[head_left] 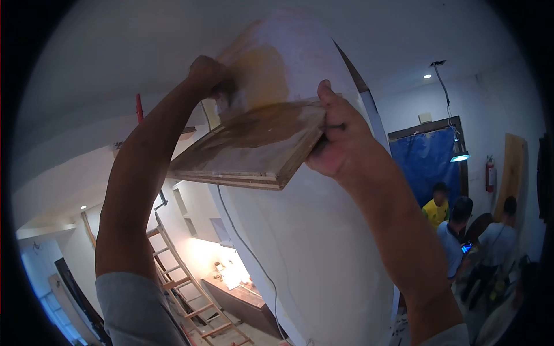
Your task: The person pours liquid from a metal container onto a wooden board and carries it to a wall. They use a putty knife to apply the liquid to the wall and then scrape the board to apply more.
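Raised at the upper left, my left hand (208, 75) is closed near the wall's painted upper part. Its fingers are dark and blurred, so what they hold cannot be made out. My right hand (341, 135) grips the right edge of a flat wooden board (248, 147), thumb pointing up. The board is tilted, with brown and greyish smears on its upper face and layered edges facing me. Behind it, a yellowish-tan patch (259, 75) covers part of the white wall (306, 242), close to the ceiling.
A wooden ladder (184, 282) leans at the lower left, beside a lit counter (242, 291). A cable (248, 248) hangs down the wall. Several people stand at the right, near a blue sheet (424, 158) over a doorway. A lamp (460, 157) hangs there by a fire extinguisher (490, 175).
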Available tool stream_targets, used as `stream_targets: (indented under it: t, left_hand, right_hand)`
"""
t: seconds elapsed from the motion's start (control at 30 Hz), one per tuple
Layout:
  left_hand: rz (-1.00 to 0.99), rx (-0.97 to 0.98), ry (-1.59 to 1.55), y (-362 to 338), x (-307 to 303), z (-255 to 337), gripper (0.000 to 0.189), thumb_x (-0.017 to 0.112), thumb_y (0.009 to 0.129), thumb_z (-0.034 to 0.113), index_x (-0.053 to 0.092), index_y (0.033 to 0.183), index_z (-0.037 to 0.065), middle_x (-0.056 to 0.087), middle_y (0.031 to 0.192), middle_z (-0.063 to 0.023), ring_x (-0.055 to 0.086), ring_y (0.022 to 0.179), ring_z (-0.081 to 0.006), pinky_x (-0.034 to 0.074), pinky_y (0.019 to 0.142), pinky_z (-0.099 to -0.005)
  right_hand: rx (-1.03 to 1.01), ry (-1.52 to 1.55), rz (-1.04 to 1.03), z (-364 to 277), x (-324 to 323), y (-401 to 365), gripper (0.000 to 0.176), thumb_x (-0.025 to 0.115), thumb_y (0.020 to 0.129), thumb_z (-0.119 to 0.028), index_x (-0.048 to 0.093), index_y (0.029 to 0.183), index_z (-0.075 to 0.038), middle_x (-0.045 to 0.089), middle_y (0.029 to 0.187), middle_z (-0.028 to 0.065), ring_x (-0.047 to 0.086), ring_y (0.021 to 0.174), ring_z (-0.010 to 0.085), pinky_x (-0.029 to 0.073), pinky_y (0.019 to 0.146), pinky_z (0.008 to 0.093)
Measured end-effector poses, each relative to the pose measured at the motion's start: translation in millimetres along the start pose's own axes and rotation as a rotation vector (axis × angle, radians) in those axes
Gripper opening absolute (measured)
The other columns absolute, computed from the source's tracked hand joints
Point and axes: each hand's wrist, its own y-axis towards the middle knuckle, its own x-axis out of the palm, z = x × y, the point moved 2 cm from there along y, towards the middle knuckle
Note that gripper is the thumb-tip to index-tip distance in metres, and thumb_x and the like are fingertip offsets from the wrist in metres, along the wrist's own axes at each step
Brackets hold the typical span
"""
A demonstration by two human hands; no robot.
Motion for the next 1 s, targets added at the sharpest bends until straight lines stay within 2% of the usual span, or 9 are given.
stream_targets:
  t: [0.1, 0.23, 0.3, 0.4, 0.5, 0.67, 0.73, 0.9, 1.0]
  left_hand:
    - [0.163, 0.001, 0.015, 14.3, -46.1, 27.2, 0.013, 0.08, 0.076, 0.018, 0.073, 0.081, 0.008, 0.073, 0.076, -0.0074, 0.068, 0.056, -0.0195, 0.054, 0.054, -0.0329]
    - [0.231, -0.658, -1.552, 30.0, -127.1, 75.8, 0.014, 0.08, 0.076, 0.017, 0.075, 0.081, 0.005, 0.074, 0.077, -0.011, 0.071, 0.059, -0.023, 0.06, 0.058, -0.0329]
    - [0.288, -0.513, -1.573, 42.3, -153.3, 91.4, 0.019, 0.074, 0.085, 0.013, 0.069, 0.085, -0.005, 0.07, 0.076, -0.0147, 0.066, 0.053, -0.0211, 0.056, 0.046, -0.0377]
    - [0.229, -0.547, -1.689, 28.7, -196.5, 105.4, 0.006, 0.071, 0.08, 0.001, 0.072, 0.079, -0.005, 0.074, 0.08, -0.0153, 0.068, 0.064, -0.022, 0.054, 0.067, -0.0363]
    - [0.338, -0.393, -1.594, 33.4, -179.6, 86.7, 0.02, 0.073, 0.086, 0.015, 0.071, 0.089, -0.004, 0.069, 0.075, -0.0136, 0.064, 0.052, -0.0204, 0.055, 0.046, -0.0368]
    - [0.441, -0.232, -1.038, -25.8, -154.6, 61.0, 0.029, 0.067, 0.084, 0.023, 0.073, 0.091, -0.004, 0.07, 0.078, -0.0225, 0.072, 0.064, -0.0304, 0.06, 0.061, -0.038]
    - [0.727, -0.096, -0.636, -40.3, -121.6, 49.6, 0.027, 0.074, 0.083, 0.02, 0.072, 0.099, -0.002, 0.072, 0.081, -0.0183, 0.071, 0.072, -0.0251, 0.054, 0.068, -0.0394]
    - [0.445, -0.19, -0.918, -109.6, -109.6, 46.8, 0.02, 0.075, 0.081, 0.014, 0.072, 0.095, -0.002, 0.069, 0.082, -0.0213, 0.066, 0.077, -0.0388, 0.051, 0.075, -0.0443]
    - [0.251, -0.184, -1.059, -149.5, -137.7, 60.6, 0.014, 0.074, 0.082, 0.007, 0.071, 0.092, -0.003, 0.068, 0.081, -0.0206, 0.065, 0.075, -0.0375, 0.05, 0.072, -0.0417]
  right_hand:
    - [0.012, -0.015, -0.025, -1.0, -5.6, 6.8, 0.042, 0.064, 0.1, -0.039, 0.051, 0.127, -0.01, 0.053, 0.134, 0.0164, 0.053, 0.126, 0.0334, 0.046, 0.107, 0.0531]
    - [-0.023, 0.004, 0.004, -1.4, -3.7, 1.1, 0.042, 0.063, 0.1, -0.039, 0.051, 0.126, -0.008, 0.054, 0.132, 0.017, 0.054, 0.125, 0.0342, 0.045, 0.107, 0.0539]
    - [-0.04, 0.014, -0.016, -0.5, -3.4, 0.4, 0.044, 0.063, 0.1, -0.04, 0.051, 0.128, -0.007, 0.055, 0.132, 0.0175, 0.055, 0.124, 0.0344, 0.045, 0.107, 0.0542]
    - [-0.022, 0.005, -0.127, -1.7, -12.2, 11.3, 0.051, 0.06, 0.101, -0.043, 0.049, 0.132, -0.004, 0.054, 0.136, 0.0195, 0.053, 0.128, 0.0358, 0.043, 0.11, 0.0551]
    - [0.019, -0.069, -0.138, -1.3, -12.4, 13.8, 0.058, 0.056, 0.101, -0.047, 0.047, 0.137, -0.002, 0.051, 0.142, 0.0211, 0.05, 0.133, 0.0371, 0.041, 0.111, 0.056]
    - [0.07, -0.125, -0.198, -5.9, -16.2, 15.4, 0.067, 0.053, 0.101, -0.052, 0.039, 0.145, -0.004, 0.046, 0.149, 0.0199, 0.046, 0.137, 0.0372, 0.039, 0.112, 0.0579]
    - [0.067, -0.146, -0.209, -6.2, -16.8, 14.7, 0.07, 0.052, 0.101, -0.054, 0.036, 0.148, -0.005, 0.044, 0.15, 0.0188, 0.046, 0.137, 0.0367, 0.039, 0.112, 0.0579]
    - [0.018, -0.165, -0.157, -3.3, -14.4, 6.4, 0.068, 0.05, 0.102, -0.054, 0.038, 0.147, -0.005, 0.045, 0.149, 0.019, 0.047, 0.137, 0.0353, 0.039, 0.114, 0.0533]
    - [0.053, -0.14, -0.194, -6.1, -14.1, 6.4, 0.066, 0.05, 0.103, -0.053, 0.039, 0.146, -0.005, 0.046, 0.149, 0.0194, 0.047, 0.137, 0.0349, 0.04, 0.114, 0.0523]
